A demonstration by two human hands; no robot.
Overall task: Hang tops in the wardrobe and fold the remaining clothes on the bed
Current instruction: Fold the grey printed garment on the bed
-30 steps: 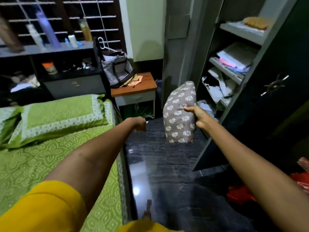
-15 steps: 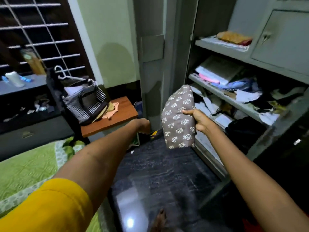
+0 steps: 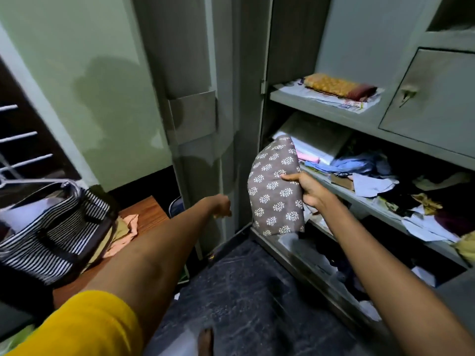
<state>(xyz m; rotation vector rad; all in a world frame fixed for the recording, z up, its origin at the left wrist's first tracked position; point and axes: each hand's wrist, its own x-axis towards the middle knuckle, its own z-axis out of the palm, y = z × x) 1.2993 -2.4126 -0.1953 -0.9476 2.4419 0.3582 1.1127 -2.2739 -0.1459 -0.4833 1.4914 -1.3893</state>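
Right hand [image 3: 309, 190] grips a folded grey garment [image 3: 275, 191] with a white leaf print, thumb across its front face, and holds it upright at centre frame, just in front of the open wardrobe [image 3: 359, 119]. The garment touches no shelf; it hangs in the air ahead of the middle shelf [image 3: 365, 201].

Left hand [image 3: 221, 206] is extended toward the wardrobe door [image 3: 190, 119] at centre frame, fingers curled. Whether it grips the door edge or merely sits close to it cannot be told from this view.

Wardrobe condition: the upper shelf, upper right of frame, carries a folded orange cloth [image 3: 339, 86] on papers. The middle shelf holds a white folded stack at its left end and loose, unsorted cloth and paper across the rest. The bottom compartment, lower right, is likewise cluttered. No hanging rail or hung tops are visible.

At left of frame a striped bag [image 3: 51, 227] stands on a wooden bench [image 3: 146, 214], with a peach cloth beside it.

Assessment: one folded item is at the stowing stage and not yet placed. The bed is out of view, so the remaining clothes cannot be counted. Hanging work cannot be confirmed as done.
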